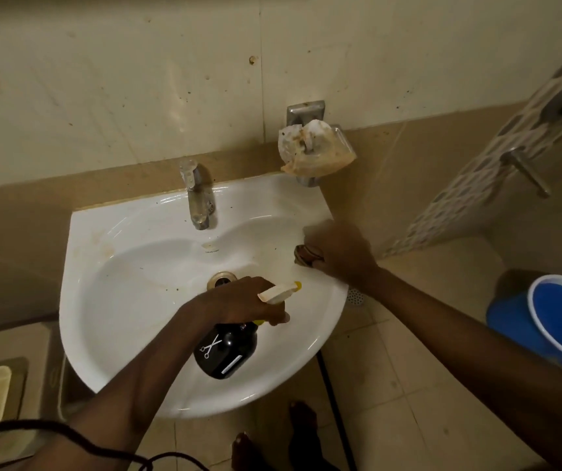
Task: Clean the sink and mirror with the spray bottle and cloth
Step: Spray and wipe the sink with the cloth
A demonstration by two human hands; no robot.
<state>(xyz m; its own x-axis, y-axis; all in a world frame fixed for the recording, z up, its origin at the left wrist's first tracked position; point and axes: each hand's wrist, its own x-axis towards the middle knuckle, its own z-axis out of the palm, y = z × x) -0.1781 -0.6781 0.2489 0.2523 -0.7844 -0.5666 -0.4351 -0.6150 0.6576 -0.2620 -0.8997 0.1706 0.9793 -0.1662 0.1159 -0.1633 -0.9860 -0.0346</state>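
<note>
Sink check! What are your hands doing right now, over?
Left hand grips spray bottle over sink. Right hand presses cloth on right rim. Tap clear of both.

White wall-mounted sink point(109, 232), back edge against the tiled wall. A chrome tap point(198, 195) stands at the middle of the back edge, its spout over the bowl. The drain point(220, 278) sits at the bowl's centre. A crumpled brown cloth point(306, 254) lies pressed on the right rim. Brown stains mark the left rim, with dark specks scattered across the bowl. Below, a blue bucket point(558, 317) stands on the tiled floor point(408, 385) right of the sink.
</note>
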